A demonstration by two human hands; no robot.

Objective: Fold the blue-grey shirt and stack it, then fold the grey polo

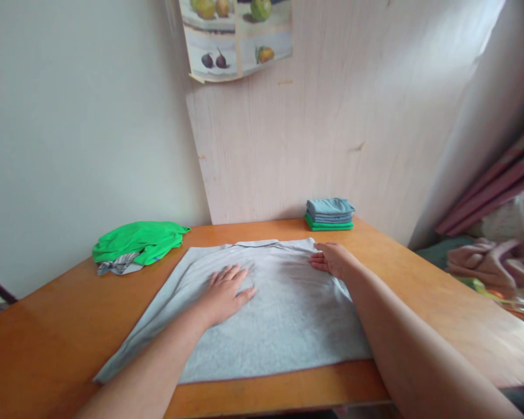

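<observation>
A light grey shirt [271, 331] lies spread on the wooden table, its neckline at the far side and its wide hem near the front edge. My left hand [229, 294] rests flat on the left middle of the shirt, fingers stretched and thumb apart. At the far right corner, my right hand [334, 260] touches the shirt's side edge with its fingers extended, palm turned inward. Small wrinkles run across the cloth between the hands. My right forearm covers part of the shirt's right edge.
On the table [39, 326], a crumpled bright green garment [142, 241] lies at the back left over a striped grey cloth [120, 265]. A stack of folded clothes [330, 214] sits at the back right by the wall. Bundled fabric [493, 265] lies beyond the right edge.
</observation>
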